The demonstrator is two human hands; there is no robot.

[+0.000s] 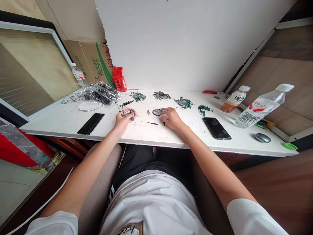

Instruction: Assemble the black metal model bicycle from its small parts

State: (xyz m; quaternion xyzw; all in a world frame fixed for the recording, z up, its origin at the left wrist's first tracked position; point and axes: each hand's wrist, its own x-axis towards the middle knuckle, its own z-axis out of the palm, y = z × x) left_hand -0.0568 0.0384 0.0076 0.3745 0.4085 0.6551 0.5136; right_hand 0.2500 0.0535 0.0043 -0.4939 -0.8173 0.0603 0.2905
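My left hand is closed around a small dark model bicycle frame, its thin bars sticking out above the fingers. Over the table, my right hand has its fingers stretched downward, the tips at a small black spoked wheel that lies flat; whether they grip it I cannot tell. A small grey part and a thin dark rod, perhaps a screwdriver, lie between the hands. Just under the right fingers is a tiny black piece.
Behind the hands lie piles of green parts, black parts and more green parts. Phones lie left and right. Bottles stand at the right. Plastic-wrapped black parts sit back left, before a cardboard box.
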